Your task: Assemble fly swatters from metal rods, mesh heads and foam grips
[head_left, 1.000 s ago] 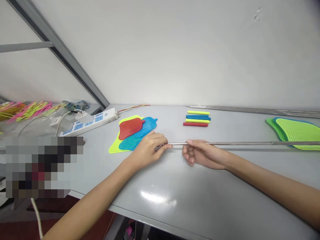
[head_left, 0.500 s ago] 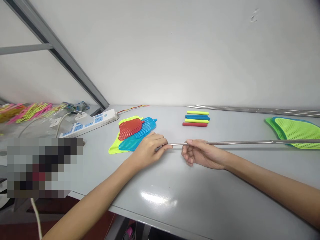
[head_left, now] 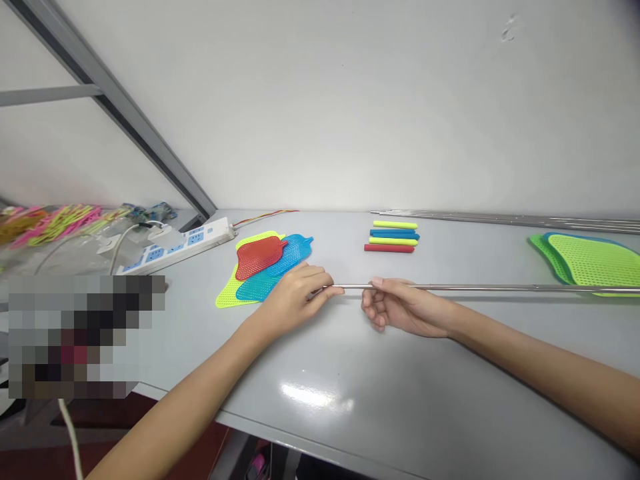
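A thin metal telescopic rod point(head_left: 480, 287) runs level above the table, out past the right edge of the view. My left hand point(head_left: 300, 295) pinches its left end between thumb and fingers, hiding the tip. Farther along, my right hand point(head_left: 395, 308) grips the rod between thumb and index finger, its other fingers curled below. Just behind my left hand lie mesh fly swatter heads: a red one point(head_left: 259, 258), blue ones point(head_left: 255, 288) and yellow ones point(head_left: 227, 293). Behind my right hand several coloured handle sleeves point(head_left: 393, 242) lie in a row, yellow, blue and red.
More mesh swatter heads point(head_left: 595, 260), green and blue, lie at the right, partly behind the rod. A bundle of metal rods point(head_left: 500, 219) rests along the wall. On the left are a white power strip point(head_left: 200, 237) and pink and yellow plastic pieces point(head_left: 65, 223). The table's front edge point(head_left: 310, 450) runs below.
The right part of the rod has dipped slightly, so it now lies nearly level. Both hands keep almost the same place and grip.
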### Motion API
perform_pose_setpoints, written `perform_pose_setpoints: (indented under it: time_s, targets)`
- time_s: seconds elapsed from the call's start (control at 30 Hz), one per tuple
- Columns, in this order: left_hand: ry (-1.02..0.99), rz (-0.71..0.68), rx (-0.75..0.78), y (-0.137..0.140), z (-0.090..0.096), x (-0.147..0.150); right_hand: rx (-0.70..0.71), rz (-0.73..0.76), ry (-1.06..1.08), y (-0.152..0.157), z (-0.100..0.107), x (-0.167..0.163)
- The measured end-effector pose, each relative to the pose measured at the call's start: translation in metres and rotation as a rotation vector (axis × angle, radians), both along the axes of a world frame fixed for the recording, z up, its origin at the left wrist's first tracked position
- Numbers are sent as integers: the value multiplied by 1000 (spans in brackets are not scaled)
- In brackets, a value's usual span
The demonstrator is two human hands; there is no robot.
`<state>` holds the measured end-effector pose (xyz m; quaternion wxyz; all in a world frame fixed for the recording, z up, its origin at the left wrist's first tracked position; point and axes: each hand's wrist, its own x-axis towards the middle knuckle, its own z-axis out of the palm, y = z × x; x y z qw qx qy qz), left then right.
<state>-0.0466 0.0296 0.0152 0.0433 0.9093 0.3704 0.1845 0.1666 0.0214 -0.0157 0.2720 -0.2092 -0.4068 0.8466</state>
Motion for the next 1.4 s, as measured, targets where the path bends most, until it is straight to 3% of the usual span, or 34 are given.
perform_pose_setpoints:
  time_s: [0.27,0.67,1.0,1.4]
  targets:
    - [14,29,-72,3,9,-4,2,-41,-4,-1,0,-2]
    - [80,5,-61,6,19,-15,-1,-41,-11,-1,0,-2]
    - [153,-45,-108,9,13,-13,-8,-38,-21,0,0,-3]
    - [156,-78,0,5,3,-8,17,-33,-22,-2,-1,-1]
